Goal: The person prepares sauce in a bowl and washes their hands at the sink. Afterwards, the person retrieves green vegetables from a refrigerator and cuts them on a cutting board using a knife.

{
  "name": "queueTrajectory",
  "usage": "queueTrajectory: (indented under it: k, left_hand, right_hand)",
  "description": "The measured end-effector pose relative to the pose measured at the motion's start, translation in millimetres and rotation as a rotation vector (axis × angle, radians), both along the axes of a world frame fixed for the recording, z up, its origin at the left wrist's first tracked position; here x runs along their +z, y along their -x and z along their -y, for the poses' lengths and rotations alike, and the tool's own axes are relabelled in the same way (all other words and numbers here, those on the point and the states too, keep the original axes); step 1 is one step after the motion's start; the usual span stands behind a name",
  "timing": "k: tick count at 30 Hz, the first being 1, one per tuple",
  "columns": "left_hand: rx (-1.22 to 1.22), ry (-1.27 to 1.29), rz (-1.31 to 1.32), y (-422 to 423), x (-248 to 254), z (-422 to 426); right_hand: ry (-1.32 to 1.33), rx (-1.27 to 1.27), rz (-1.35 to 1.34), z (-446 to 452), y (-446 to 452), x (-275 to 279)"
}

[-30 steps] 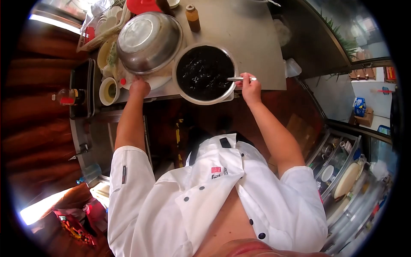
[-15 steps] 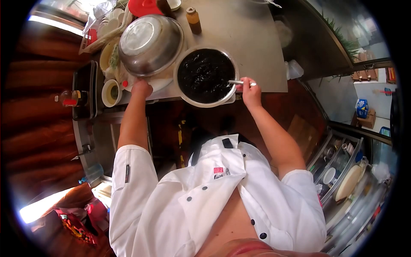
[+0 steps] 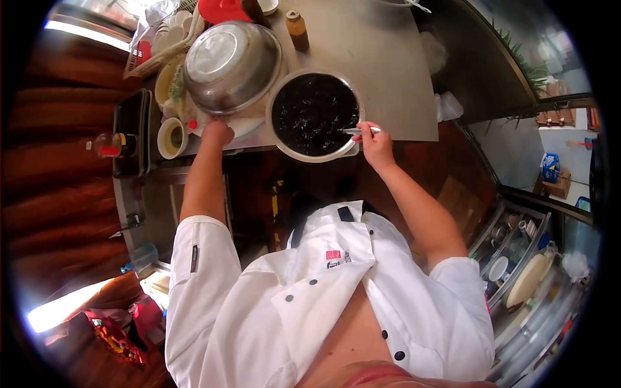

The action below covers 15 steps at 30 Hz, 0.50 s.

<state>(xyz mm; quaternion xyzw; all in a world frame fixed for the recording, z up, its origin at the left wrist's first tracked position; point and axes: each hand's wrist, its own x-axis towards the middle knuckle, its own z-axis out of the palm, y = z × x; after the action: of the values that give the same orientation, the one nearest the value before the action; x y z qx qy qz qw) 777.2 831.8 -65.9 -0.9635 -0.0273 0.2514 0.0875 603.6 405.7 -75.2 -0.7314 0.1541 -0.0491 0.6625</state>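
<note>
A round metal basin (image 3: 315,115) full of glossy, near-black liquid stands at the counter's front edge. My right hand (image 3: 375,143) is closed on the handle of a silvery spoon-like utensil (image 3: 351,131) at the basin's right rim. Its far end is sunk in the dark liquid, so I cannot see its shape. My left hand (image 3: 218,131) is closed at the counter edge, just below the rim of an upturned steel bowl (image 3: 234,68). Whatever lies in its fingers, if anything, is hidden. Left of it are a small red cap (image 3: 193,124) and a pale tub (image 3: 172,138).
Behind the basin stands a bottle of brown sauce (image 3: 297,31). A white plastic basket (image 3: 162,55) with cups and a red lid (image 3: 223,9) sit at the back left. Dark trays (image 3: 132,132) and a clear bottle (image 3: 111,146) are farther left. Shelves (image 3: 517,258) stand on the right.
My right hand has shifted slightly down, moving the utensil within the dark liquid and changing its angle. My left hand stays by the bowl's rim. The whole view has drifted slightly.
</note>
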Motion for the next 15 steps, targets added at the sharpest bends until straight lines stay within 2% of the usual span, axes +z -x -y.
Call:
queueTrajectory:
  k: [2,4,8,12,15]
  left_hand:
    - [0.027,0.030,-0.017,0.6,5.1,0.2]
    - [0.063,0.069,-0.023,-1.0,5.6,2.1]
    - [0.032,0.061,-0.008,0.5,6.0,-1.8]
    - [0.044,0.058,0.025,1.4,3.8,1.0]
    - [0.053,0.052,-0.028,2.0,11.7,3.9]
  right_hand:
    - [0.065,0.019,-0.016,1.7,-3.5,2.9]
    - [0.019,-0.162,-0.027,5.6,-10.5,0.2]
    - [0.050,0.019,-0.032,0.9,-5.3,-1.0]
    - [0.006,-0.036,-0.027,-3.4,-10.4,-9.0]
    - [0.011,0.038,-0.014,-12.9,-11.9,-2.3]
